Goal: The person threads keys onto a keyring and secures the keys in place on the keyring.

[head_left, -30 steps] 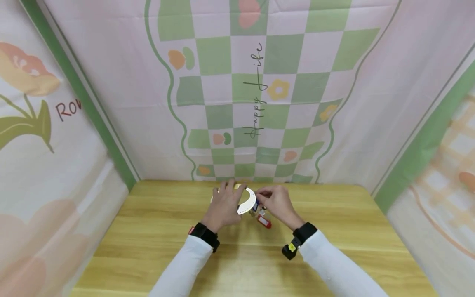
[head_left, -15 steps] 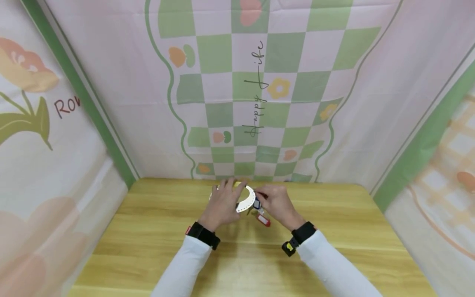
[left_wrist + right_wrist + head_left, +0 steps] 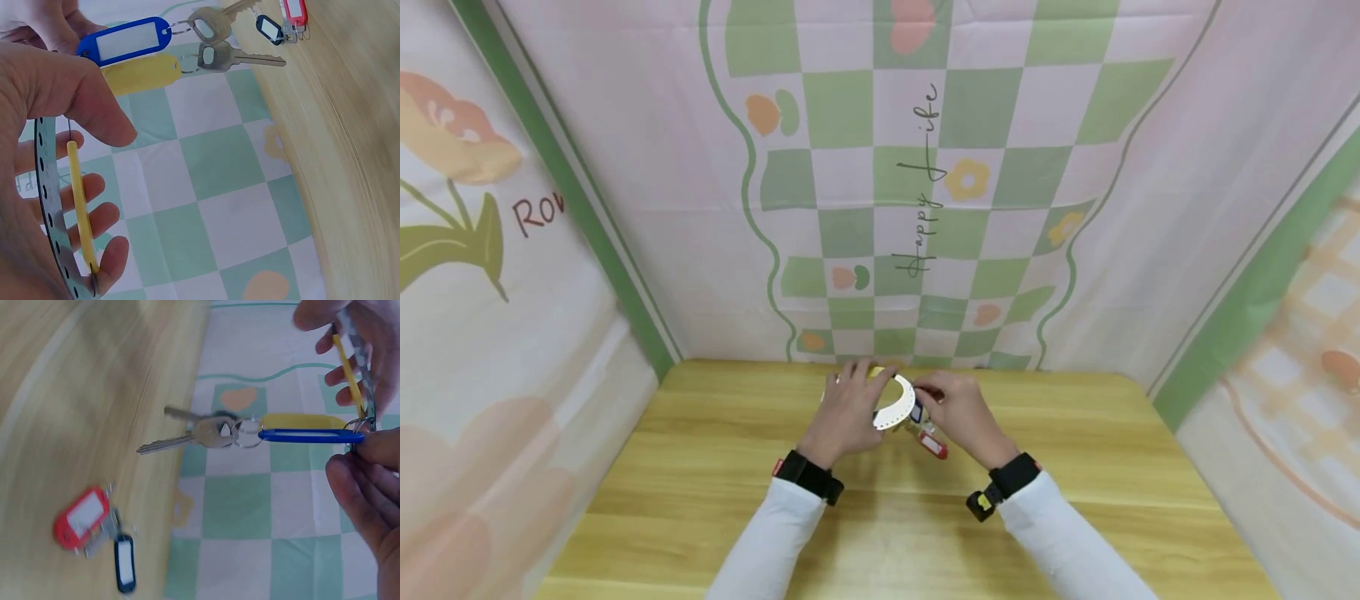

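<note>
- Above the far part of the wooden table, in the head view, your left hand holds the curved perforated plate and your right hand meets its right edge. Your right hand is the nearer one to the blue tag, which sits just below its fingertips. The red tag lies a little closer to you.
- From your left wrist, your left thumb and fingers curl about the plate, with a yellow strip running along inside them. The blue tag's long axis leads away from your right fingers toward the table, ending in a key. The yellow tag runs alongside, partly behind your left thumb, with its own key.
- From your right wrist, your thumb and fingers pinch at the blue tag's end, beside a wire ring at the plate's edge. I judge the coming move turns on that spot, ring against plate rim; you cannot tell from this angle whether the wire passes through a hole. Tag and key extend from your fingertips, while the dark tag rests with the red one on the table, well apart from your grip.
</note>
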The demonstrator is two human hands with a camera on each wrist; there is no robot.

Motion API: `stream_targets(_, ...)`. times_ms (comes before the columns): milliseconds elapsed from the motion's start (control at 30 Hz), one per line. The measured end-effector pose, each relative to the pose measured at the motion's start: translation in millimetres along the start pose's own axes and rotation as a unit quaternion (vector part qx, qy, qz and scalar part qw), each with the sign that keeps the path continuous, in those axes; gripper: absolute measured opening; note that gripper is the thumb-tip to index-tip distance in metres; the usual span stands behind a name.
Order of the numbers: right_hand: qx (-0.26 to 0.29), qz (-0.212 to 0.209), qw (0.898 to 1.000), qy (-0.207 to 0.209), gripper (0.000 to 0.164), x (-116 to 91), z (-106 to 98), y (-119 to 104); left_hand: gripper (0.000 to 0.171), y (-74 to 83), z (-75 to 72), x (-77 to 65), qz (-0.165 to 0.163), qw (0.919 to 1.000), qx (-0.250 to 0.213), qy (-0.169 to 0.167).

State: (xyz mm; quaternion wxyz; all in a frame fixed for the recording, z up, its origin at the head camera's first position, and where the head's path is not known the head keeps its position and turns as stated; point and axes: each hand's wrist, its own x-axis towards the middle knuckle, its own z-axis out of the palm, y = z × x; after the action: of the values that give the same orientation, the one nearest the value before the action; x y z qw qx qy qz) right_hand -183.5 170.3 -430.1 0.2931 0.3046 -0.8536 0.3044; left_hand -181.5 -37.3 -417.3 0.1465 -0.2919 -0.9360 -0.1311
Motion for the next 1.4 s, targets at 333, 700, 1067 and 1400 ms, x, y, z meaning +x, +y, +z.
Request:
stream_targets(333,0.100,0.131,0.986,0.016,0.008,0.3,2.7,-2.9,0.095,1.5,-3.1,-0.1,0.012,0.9982,0.055,0.018)
stream_targets(700,0.060,0.050,0.997,0.003,0.012,1.7,-0.5,-3.4,0.087,5.1,-16.3,3.6,-0.003,0.9974,0.021,-0.069)
stream_targets(1067,-0.009,-0.062,0.998,-0.004,0.011,-2.1,2.9,-2.0,0.079,3.7,-18.4,2.5,-0.008,0.9907,-0.009,-0.135)
stream_targets(1400,0.144,0.192,0.970,-0.040,0.007,-2.3,2.1,-3.8,0.084,4.3,-14.6,3.9,-0.018,0.9948,0.010,-0.099)
